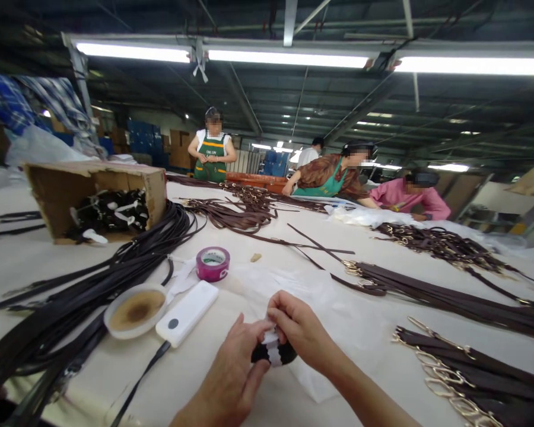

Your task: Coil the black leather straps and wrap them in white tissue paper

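Observation:
Low over the near part of the table, both hands are on a small black bundle (287,354) with a white strip (273,351) around its middle. My left hand (239,359) grips the bundle from the left, thumb below and fingers above. At the top, my right hand (293,323) pinches at the white strip with thumb and forefinger, the other fingers curled. The fingers hide part of the bundle, so I cannot tell exactly what it is. Thin white sheeting (320,379) lies beneath and behind the hands.
Left of my hands are a white power bank (187,311) with a cable, a round dish (136,311) and purple tape (212,264). A cardboard box (158,193) holds black bundles. Black straps (93,296) and brown straps (409,290) flank me. Several people work across the table.

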The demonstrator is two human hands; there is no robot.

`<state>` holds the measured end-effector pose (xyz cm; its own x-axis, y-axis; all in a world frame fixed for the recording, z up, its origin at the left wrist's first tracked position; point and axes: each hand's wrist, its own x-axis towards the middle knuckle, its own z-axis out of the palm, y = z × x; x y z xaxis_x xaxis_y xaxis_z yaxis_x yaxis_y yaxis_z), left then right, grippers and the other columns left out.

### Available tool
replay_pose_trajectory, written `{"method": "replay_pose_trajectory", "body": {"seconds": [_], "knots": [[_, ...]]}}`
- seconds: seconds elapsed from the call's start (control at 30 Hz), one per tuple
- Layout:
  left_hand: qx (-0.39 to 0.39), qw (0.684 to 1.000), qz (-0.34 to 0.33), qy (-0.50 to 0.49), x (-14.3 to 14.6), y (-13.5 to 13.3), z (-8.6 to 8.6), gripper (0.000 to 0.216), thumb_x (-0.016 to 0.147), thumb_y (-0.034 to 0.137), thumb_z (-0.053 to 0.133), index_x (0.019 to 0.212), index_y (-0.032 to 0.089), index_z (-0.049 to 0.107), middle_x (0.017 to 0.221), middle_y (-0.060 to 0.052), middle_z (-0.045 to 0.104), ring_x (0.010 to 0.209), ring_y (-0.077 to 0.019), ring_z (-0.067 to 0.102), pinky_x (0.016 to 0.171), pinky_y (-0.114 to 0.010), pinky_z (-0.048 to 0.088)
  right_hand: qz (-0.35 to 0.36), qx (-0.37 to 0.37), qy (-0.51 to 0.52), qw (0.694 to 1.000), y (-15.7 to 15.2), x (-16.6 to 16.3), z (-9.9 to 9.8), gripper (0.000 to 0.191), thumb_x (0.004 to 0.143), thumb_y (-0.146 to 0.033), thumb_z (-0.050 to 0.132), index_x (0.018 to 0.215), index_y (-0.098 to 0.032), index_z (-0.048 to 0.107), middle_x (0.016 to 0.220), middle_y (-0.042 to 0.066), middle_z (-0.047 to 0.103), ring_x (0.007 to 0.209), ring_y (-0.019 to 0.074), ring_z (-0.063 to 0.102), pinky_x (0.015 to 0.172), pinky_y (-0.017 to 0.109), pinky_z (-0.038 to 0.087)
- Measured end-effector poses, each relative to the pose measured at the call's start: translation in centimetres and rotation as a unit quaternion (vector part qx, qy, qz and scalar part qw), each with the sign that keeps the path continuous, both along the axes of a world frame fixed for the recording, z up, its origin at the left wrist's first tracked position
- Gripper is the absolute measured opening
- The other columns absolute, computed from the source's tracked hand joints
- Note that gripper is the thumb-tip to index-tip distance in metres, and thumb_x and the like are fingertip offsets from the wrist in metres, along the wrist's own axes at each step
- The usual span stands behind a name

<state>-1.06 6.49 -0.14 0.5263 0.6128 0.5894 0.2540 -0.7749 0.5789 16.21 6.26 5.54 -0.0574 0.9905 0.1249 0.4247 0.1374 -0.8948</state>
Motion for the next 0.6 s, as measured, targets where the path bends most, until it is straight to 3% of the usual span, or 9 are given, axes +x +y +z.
{"method": "replay_pose_trajectory", "body": {"seconds": [0.1,0.2,0.3,0.4,0.5,0.6], "knots": [[-0.010,0.998,-0.054,0.011,-0.3,0.6,1.2,0.048,0.088,0.013,0.041,0.131,0.033,0.044,0.111,-0.005,0.063,0.100,-0.0212,0.062,0.089,-0.033,0.051,-0.004,0.037,0.009,0.999,0.7,-0.8,1.1,0.013,0.085,-0.024,0.044,0.073,-0.023,0.048,0.062,-0.004,0.052,0.056,0.0136,0.047,0.053,0.025,0.039],[-0.044,0.994,-0.104,-0.003,-0.5,0.8,2.3,0.035,0.090,0.018,0.036,0.117,0.028,0.056,0.093,-0.005,0.062,0.083,-0.0193,0.062,0.073,-0.028,0.052,-0.001,0.083,-0.004,0.997,0.9,-1.8,2.6,0.014,0.082,-0.020,0.046,0.069,-0.022,0.048,0.063,-0.003,0.053,0.063,0.0151,0.048,0.060,0.026,0.038],[-0.099,0.988,-0.112,-0.031,-1.2,0.3,3.1,0.031,0.092,0.021,0.032,0.109,0.026,0.058,0.086,-0.003,0.062,0.075,-0.0173,0.061,0.069,-0.026,0.050,0.013,0.113,-0.012,0.993,0.8,-2.6,3.9,0.014,0.081,-0.019,0.047,0.068,-0.022,0.048,0.062,-0.004,0.051,0.063,0.0152,0.048,0.061,0.027,0.036],[-0.151,0.986,-0.068,-0.022,-2.1,-0.1,3.9,0.026,0.091,0.024,0.041,0.110,0.027,0.059,0.090,-0.001,0.064,0.080,-0.0171,0.061,0.073,-0.026,0.048,0.026,0.126,0.001,0.992,0.8,-3.0,4.6,0.014,0.085,-0.021,0.046,0.071,-0.022,0.049,0.064,-0.003,0.054,0.064,0.0150,0.048,0.062,0.027,0.038],[-0.148,0.986,-0.075,-0.008,-2.4,0.5,4.6,0.022,0.077,0.032,0.064,0.097,0.024,0.063,0.084,0.000,0.062,0.070,-0.0152,0.056,0.059,-0.023,0.043,0.064,0.055,0.088,0.993,0.8,-3.6,4.9,0.016,0.086,-0.030,0.048,0.073,-0.022,0.049,0.072,0.000,0.064,0.065,0.0142,0.052,0.060,0.025,0.039],[-0.109,0.989,-0.103,0.007,-2.6,1.4,5.0,0.015,0.075,0.033,0.068,0.084,0.022,0.064,0.079,0.001,0.062,0.068,-0.0142,0.056,0.059,-0.022,0.040,0.109,-0.058,0.241,0.963,0.6,-4.6,5.0,0.029,0.082,-0.044,0.060,0.073,-0.021,0.045,0.068,-0.001,0.065,0.049,0.0085,0.045,0.045,0.020,0.028]]}}
